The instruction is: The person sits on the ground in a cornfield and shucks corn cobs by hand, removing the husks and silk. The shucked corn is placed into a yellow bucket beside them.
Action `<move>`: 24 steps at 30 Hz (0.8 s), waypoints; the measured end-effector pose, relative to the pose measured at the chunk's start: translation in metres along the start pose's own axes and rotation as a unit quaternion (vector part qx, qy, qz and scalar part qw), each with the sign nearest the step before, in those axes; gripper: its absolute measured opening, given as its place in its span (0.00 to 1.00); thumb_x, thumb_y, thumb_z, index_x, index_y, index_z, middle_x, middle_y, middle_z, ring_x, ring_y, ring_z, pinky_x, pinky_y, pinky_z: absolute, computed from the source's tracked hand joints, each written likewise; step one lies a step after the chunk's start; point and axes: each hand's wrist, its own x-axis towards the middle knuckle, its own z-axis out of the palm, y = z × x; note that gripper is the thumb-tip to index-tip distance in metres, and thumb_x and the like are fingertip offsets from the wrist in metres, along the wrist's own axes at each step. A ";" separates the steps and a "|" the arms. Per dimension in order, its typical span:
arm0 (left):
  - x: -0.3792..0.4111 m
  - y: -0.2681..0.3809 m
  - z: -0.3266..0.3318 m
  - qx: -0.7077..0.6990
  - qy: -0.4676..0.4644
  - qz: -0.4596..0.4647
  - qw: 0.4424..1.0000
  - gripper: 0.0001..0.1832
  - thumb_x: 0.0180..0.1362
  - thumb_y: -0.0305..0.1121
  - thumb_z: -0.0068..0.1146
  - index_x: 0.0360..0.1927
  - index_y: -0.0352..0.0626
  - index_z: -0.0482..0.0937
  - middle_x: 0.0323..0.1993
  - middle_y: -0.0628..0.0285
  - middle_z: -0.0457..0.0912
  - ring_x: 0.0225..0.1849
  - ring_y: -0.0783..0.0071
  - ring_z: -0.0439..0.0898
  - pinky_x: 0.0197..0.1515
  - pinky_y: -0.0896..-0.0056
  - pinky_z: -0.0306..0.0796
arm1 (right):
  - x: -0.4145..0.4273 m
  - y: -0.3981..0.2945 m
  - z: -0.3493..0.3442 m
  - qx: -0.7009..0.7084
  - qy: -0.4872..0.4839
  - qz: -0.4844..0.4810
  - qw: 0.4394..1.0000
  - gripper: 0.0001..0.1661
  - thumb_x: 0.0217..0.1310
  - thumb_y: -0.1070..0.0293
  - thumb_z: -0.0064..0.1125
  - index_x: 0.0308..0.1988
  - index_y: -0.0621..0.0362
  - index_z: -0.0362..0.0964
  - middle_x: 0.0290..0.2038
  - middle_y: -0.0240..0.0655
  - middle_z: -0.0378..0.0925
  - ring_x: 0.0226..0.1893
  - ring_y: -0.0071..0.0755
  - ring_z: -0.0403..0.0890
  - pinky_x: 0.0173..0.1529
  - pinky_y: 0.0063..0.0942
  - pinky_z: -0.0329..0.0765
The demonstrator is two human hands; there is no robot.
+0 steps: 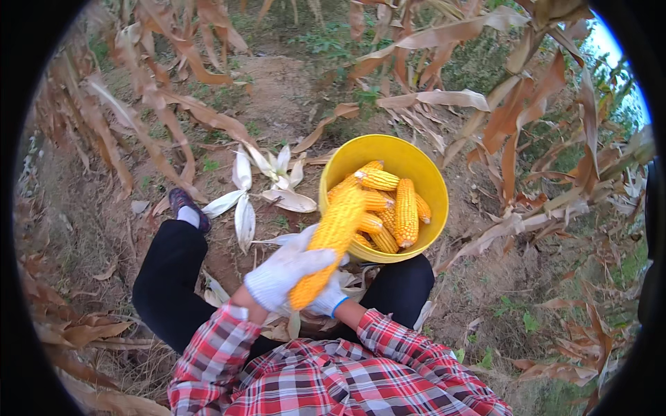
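My left hand [283,273], in a white knitted glove, is closed around a husked yellow ear of corn [330,242]. The ear slants up and right, its upper end in front of the rim of a yellow bucket [436,229]. Several husked ears of corn [407,213] lie in the bucket. My right hand [329,299], gloved too, is behind and below the held ear; the ear and my left hand cover its fingers, so whether it grips anything is hidden.
Pale corn husks [244,208] lie on the soil left of the bucket. Dry corn stalks and leaves [504,130] hang at the upper right, more at the upper left. My bent legs [171,281] are on both sides, with the bucket beyond my right knee.
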 end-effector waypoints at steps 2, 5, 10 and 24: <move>0.033 0.009 0.010 0.116 -0.023 0.034 0.992 0.43 0.54 0.46 0.66 0.68 0.36 0.59 0.54 0.53 0.75 0.50 0.65 0.78 0.47 0.69 0.76 | -0.007 0.006 0.024 0.050 -0.022 -0.016 0.998 0.46 0.55 0.36 0.56 0.65 0.52 0.62 0.67 0.52 0.59 0.71 0.53 0.54 0.71 0.51 0.51; 0.084 -0.004 0.026 0.300 0.034 0.211 0.930 0.46 0.52 0.43 0.63 0.69 0.29 0.55 0.68 0.41 0.62 0.72 0.52 0.58 0.72 0.65 0.52 | -0.020 0.025 0.037 -0.040 -0.135 0.041 0.989 0.31 0.58 0.41 0.54 0.51 0.53 0.76 0.47 0.50 0.80 0.46 0.54 0.80 0.52 0.48 0.74; 0.041 0.016 0.040 0.430 0.139 0.316 0.834 0.32 0.52 0.38 0.58 0.60 0.37 0.66 0.62 0.43 0.65 0.66 0.46 0.64 0.68 0.58 0.59 | -0.050 0.080 0.101 0.299 -0.005 0.117 0.947 0.34 0.59 0.41 0.54 0.61 0.44 0.67 0.49 0.43 0.81 0.50 0.54 0.79 0.54 0.47 0.74; -0.236 -0.213 -0.342 0.332 0.588 -0.217 0.705 0.26 0.53 0.48 0.56 0.46 0.35 0.79 0.45 0.41 0.82 0.49 0.47 0.81 0.53 0.56 0.72 | -0.044 0.034 0.037 -0.021 -0.302 0.066 0.951 0.23 0.53 0.49 0.65 0.46 0.48 0.74 0.41 0.45 0.82 0.42 0.56 0.81 0.46 0.49 0.76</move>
